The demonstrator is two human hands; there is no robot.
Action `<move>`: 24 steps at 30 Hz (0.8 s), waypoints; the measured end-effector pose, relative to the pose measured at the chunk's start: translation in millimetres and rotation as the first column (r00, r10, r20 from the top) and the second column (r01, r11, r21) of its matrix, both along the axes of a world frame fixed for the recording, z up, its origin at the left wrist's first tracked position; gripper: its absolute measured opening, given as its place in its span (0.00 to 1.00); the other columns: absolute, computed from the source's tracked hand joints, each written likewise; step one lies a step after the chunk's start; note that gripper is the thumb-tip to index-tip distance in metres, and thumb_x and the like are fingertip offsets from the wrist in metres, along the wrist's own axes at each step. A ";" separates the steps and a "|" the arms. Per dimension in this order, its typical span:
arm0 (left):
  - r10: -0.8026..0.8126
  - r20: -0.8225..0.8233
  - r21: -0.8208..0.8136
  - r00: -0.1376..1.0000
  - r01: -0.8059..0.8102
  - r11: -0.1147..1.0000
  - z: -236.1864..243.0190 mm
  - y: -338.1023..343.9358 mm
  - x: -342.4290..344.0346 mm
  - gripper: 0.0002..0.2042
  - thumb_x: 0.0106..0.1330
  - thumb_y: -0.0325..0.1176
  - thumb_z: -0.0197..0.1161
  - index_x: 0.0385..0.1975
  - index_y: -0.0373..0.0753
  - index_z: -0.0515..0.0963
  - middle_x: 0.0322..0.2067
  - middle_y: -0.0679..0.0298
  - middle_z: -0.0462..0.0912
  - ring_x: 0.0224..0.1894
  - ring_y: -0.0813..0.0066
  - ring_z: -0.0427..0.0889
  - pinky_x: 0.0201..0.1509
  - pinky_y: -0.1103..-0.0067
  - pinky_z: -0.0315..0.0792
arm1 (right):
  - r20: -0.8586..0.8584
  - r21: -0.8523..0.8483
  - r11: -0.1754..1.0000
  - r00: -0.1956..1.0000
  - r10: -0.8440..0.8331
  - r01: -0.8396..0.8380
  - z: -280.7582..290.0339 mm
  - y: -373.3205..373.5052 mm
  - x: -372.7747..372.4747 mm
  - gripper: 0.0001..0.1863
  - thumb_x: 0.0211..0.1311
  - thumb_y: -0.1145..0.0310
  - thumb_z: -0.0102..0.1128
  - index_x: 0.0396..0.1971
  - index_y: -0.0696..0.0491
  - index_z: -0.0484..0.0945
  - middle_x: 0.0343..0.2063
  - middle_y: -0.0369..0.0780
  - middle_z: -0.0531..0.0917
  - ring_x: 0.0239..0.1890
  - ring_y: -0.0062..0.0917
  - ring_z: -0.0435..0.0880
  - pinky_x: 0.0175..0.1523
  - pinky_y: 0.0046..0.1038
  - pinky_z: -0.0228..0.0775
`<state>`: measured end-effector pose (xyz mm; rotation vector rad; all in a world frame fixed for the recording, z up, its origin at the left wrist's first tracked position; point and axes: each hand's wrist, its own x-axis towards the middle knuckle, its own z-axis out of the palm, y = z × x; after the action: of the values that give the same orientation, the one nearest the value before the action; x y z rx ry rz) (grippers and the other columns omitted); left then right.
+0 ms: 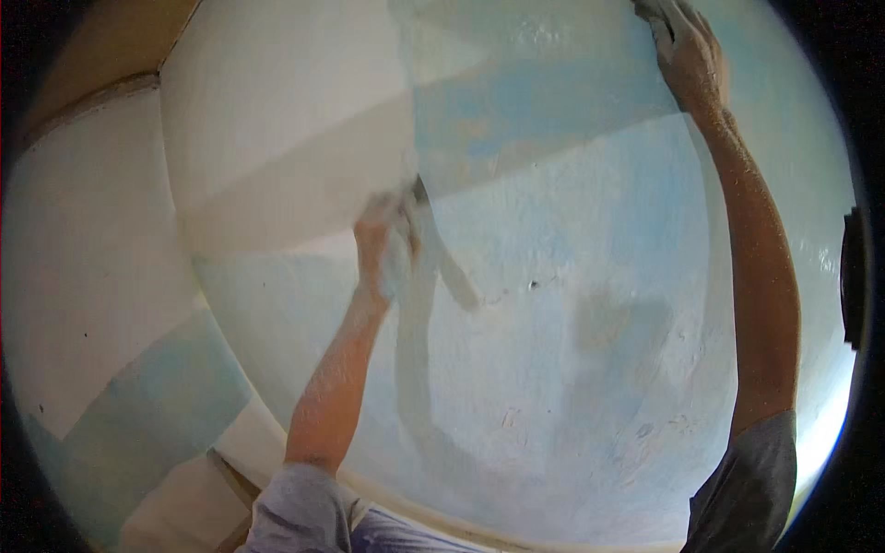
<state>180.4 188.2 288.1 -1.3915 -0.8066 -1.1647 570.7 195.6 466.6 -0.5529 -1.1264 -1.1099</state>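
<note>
My left hand (pixel 383 230), smeared by motion, is raised to the middle of a wall (pixel 572 240) painted in patches of white and pale blue. Its fingers are closed around a tool with a dark tip (pixel 420 189), which looks like a scraper; the blur hides its full shape. The tip lies by the border between white and blue paint. Up at the top right, my right hand (pixel 691 60) rests against the wall, dusty, with its fingers bent together. Whatever they hold, if anything, is hidden.
A side wall (pixel 83 286) with a blue-green patch meets this wall in a corner at left. Brown ceiling (pixel 101 55) shows at upper left. Bright light falls at the lower right, near a dark object (pixel 853 276) at the rim. My arms cast shadows on the wall.
</note>
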 end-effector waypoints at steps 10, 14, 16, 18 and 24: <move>-0.191 0.110 -0.199 0.975 0.210 0.957 7.0 0.0 5.1 0.20 0.53 0.20 0.55 0.48 0.33 0.79 0.31 0.52 0.78 0.39 0.54 0.77 0.42 0.69 0.74 | 0.010 -0.002 0.999 0.999 0.038 -0.038 -2.5 4.2 3.4 0.13 0.62 0.72 0.56 0.46 0.56 0.81 0.54 0.49 0.78 0.60 0.46 0.72 0.64 0.42 0.64; -0.143 -0.012 -0.178 0.990 0.139 0.974 9.7 -1.8 1.5 0.22 0.50 0.22 0.57 0.49 0.31 0.78 0.34 0.51 0.79 0.41 0.53 0.79 0.45 0.69 0.75 | -0.010 -0.002 0.999 0.999 0.051 -0.051 -5.7 2.1 -3.8 0.13 0.63 0.72 0.56 0.45 0.57 0.81 0.54 0.49 0.79 0.61 0.46 0.72 0.65 0.42 0.64; -0.189 -0.146 -0.056 0.971 0.182 0.982 45.5 -5.3 0.9 0.24 0.48 0.22 0.57 0.50 0.29 0.77 0.31 0.51 0.77 0.39 0.54 0.77 0.43 0.68 0.74 | -0.025 -0.003 0.998 0.998 0.057 -0.057 -5.5 1.4 -6.4 0.13 0.63 0.72 0.56 0.45 0.57 0.81 0.54 0.49 0.79 0.61 0.47 0.72 0.65 0.42 0.64; -0.114 0.032 -0.221 0.993 0.118 0.968 60.3 -15.9 7.9 0.23 0.50 0.21 0.57 0.50 0.28 0.77 0.29 0.53 0.76 0.38 0.55 0.76 0.42 0.67 0.74 | -0.001 -0.034 0.996 0.997 0.081 -0.081 -6.3 -2.6 -5.4 0.13 0.63 0.72 0.55 0.46 0.56 0.81 0.54 0.50 0.78 0.61 0.47 0.72 0.66 0.42 0.63; -0.136 0.046 -0.165 0.990 0.142 0.976 11.4 16.3 1.8 0.17 0.55 0.24 0.62 0.46 0.30 0.78 0.35 0.56 0.79 0.42 0.61 0.79 0.44 0.69 0.75 | 0.039 -0.001 0.998 0.997 0.070 -0.070 -14.9 0.3 3.5 0.12 0.62 0.72 0.55 0.44 0.54 0.82 0.53 0.51 0.78 0.60 0.48 0.72 0.65 0.42 0.63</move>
<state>182.2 204.5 299.6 -1.5914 -0.8592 -1.2538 574.3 195.8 451.7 -0.4893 -1.1709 -1.0640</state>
